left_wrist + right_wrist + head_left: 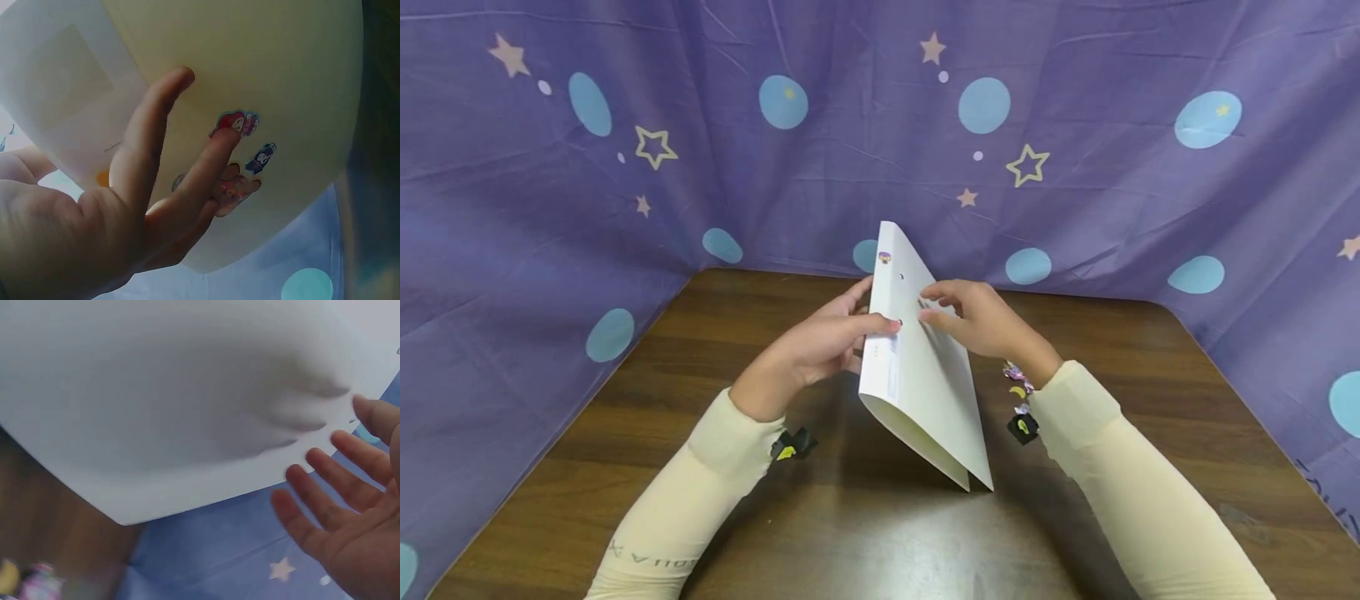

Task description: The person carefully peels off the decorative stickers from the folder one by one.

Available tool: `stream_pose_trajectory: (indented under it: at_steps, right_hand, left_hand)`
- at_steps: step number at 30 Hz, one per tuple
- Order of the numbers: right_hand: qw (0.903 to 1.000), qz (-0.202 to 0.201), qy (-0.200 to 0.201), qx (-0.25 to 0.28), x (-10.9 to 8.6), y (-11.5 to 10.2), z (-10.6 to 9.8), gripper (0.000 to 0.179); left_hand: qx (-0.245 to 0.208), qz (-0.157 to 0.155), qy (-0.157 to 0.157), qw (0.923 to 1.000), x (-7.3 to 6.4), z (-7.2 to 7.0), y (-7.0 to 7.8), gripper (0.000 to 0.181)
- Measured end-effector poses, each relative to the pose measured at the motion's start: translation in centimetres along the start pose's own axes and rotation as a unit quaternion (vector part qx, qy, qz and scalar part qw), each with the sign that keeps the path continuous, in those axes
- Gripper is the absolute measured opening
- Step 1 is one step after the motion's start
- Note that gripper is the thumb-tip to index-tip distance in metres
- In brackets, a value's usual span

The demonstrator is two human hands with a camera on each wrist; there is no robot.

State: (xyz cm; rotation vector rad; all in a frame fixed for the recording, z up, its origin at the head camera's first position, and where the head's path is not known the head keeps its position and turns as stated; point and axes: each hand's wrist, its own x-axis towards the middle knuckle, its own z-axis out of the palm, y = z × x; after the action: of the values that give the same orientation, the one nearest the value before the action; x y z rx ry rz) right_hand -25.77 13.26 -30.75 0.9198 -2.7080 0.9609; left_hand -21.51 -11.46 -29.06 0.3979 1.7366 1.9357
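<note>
A white folder (pixel 925 358) stands on its open edges on the table, spine up and covers slightly apart. My left hand (pixel 827 337) grips the folder at its spine, thumb over the spine and fingers along the left cover. In the left wrist view, those fingers lie over several cartoon stickers, among them a red-haired figure (pixel 234 120) and a dark-blue figure (pixel 260 159). A small sticker (pixel 884 257) sits on the upper spine. My right hand (pixel 981 317) is beside the right cover, fingers spread and slightly bent, holding nothing; in the right wrist view they cast shadows on the white cover (pixel 156 412).
The brown wooden table (pixel 700 400) extends around the folder. A purple cloth (pixel 865 150) with stars and blue dots hangs behind and at the sides. Black tags with yellow marks (pixel 1022 427) and shiny trinkets (pixel 1018 379) show near my right wrist.
</note>
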Motion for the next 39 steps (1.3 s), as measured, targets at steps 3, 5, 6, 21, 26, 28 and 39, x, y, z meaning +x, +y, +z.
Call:
stream_pose_trajectory:
  at_steps: [3,5,6,21,26,28,39]
  right_hand:
    - [0.9991,-0.030,0.012,-0.028,1.8,-1.1,-0.9,0.038]
    - [0.9970,-0.050,0.015,-0.058,2.8,-1.6,-1.3,0.038]
    - [0.9951,-0.060,0.017,-0.076,3.3,-1.7,-1.5,0.038]
    - [0.9750,-0.140,0.023,-0.172,6.5,-2.7,-2.1,0.022]
    - [0.9656,-0.155,0.032,-0.206,7.0,-2.7,-2.1,0.018]
    - [0.9591,-0.164,0.034,-0.228,7.0,-2.7,-2.1,0.018]
    - [0.9465,-0.140,0.010,-0.291,7.5,-3.8,-2.3,0.021]
  left_hand:
    - [0.007,-0.001,0.004,1.0000,-0.2,0.2,0.1,0.089]
    - [0.010,-0.001,0.006,0.9999,-0.3,0.3,0.1,0.088]
    - [0.011,-0.001,0.006,0.9999,-0.4,0.4,0.1,0.087]
    - [0.011,0.000,0.007,0.9999,-0.4,0.6,0.2,0.086]
    - [0.011,-0.004,0.013,0.9998,-0.5,0.7,0.3,0.087]
    - [0.012,-0.005,0.014,0.9998,-0.5,0.7,0.3,0.087]
    - [0.013,-0.010,0.017,0.9997,-0.5,0.8,0.2,0.087]
